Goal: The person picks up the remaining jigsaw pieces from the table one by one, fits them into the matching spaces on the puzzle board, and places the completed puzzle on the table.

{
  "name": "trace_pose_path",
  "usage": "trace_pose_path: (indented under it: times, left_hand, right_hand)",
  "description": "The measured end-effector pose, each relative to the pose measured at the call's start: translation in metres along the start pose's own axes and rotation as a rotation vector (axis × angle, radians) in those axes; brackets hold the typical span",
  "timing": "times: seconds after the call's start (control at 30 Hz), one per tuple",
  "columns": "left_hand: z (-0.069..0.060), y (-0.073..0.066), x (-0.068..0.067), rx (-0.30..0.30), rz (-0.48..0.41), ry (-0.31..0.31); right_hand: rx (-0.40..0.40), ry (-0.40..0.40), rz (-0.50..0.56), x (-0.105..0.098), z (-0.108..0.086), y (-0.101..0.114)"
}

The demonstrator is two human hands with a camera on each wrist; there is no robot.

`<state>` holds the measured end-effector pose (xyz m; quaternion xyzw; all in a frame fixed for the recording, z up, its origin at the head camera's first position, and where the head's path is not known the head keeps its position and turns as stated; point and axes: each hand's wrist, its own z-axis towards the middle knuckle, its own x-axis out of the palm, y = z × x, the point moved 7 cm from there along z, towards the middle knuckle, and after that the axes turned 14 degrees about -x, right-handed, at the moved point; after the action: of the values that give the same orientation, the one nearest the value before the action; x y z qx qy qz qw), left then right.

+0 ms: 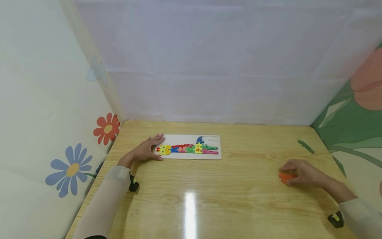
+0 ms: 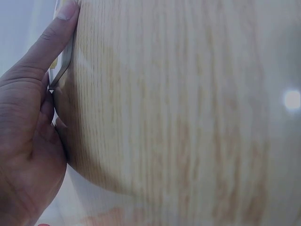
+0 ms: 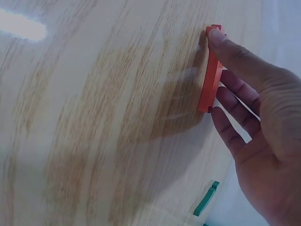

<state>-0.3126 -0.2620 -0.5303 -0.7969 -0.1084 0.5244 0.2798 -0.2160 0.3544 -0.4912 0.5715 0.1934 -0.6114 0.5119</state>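
My left hand [image 1: 145,150] holds the left end of a white puzzle board [image 1: 179,137], its thumb along the near edge and its fingers at the far edge. Colourful pieces on the board form a giraffe with a yellow head [image 1: 164,150]; a pale outlined recess shows at its upper right corner. On the right side of the table, my right hand [image 1: 305,173] pinches an orange puzzle piece [image 3: 212,77] between thumb and fingers. The piece stands on edge in the right wrist view, at or just above the tabletop.
A slim green puzzle piece [image 1: 306,146] lies on the wooden table [image 1: 238,205] beyond my right hand. A white wall stands behind the table, and flower-printed walls flank it on both sides. Light glares off the tabletop near the front.
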Motion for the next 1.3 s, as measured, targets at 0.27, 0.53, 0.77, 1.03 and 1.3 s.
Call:
trace_pose_path:
  times: [0.27,0.53,0.77,1.03,1.3]
  left_hand:
    - [0.0006,0.0014,0.0007,-0.020,0.008,-0.004]
    - [0.0008,0.0027,0.0003,-0.034,0.009,-0.004]
    - [0.0009,0.0034,0.0002,-0.034,0.004,-0.004]
    - [0.0006,0.0025,0.0003,-0.031,0.005,-0.001]
    - [0.0001,0.0005,-0.0001,-0.021,0.003,-0.001]
  right_hand:
    - [-0.016,-0.002,-0.003,0.0030,0.0009,-0.0017]
    - [-0.007,-0.014,0.009,0.0040,0.0019,-0.0034]
    - [-0.002,-0.022,-0.006,0.0055,0.0042,-0.0043]
    - [0.063,-0.021,0.006,0.0078,0.0069,-0.0060]
    - [0.105,-0.033,0.025,0.0090,0.0080,-0.0058]
